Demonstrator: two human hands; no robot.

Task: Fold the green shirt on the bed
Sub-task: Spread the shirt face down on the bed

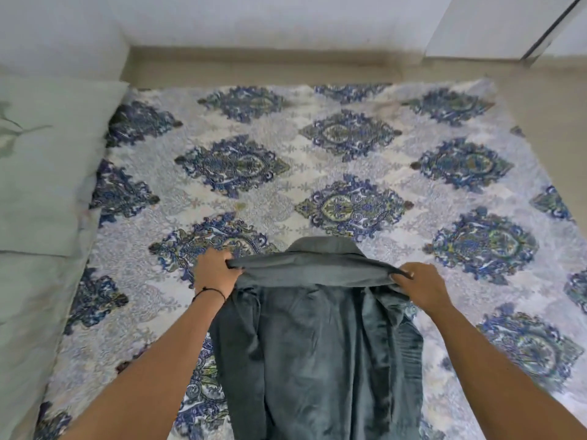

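The dark grey-green shirt (317,338) hangs in front of me over the near part of the bed (286,147), its collar at the top and its body falling toward the bottom edge of the view. My left hand (214,269) grips the shirt's left shoulder, fingers closed on the cloth; a thin dark band circles that wrist. My right hand (421,282) pinches the right shoulder the same way. The shoulder line is stretched fairly straight between the two hands. The shirt's lower hem is out of view.
The bed carries a white spread with blue and green medallions. A pale green pillow (44,160) lies along its left side. Beyond the bed are a beige floor strip (254,65), a white wall and a white door (495,23) at the upper right.
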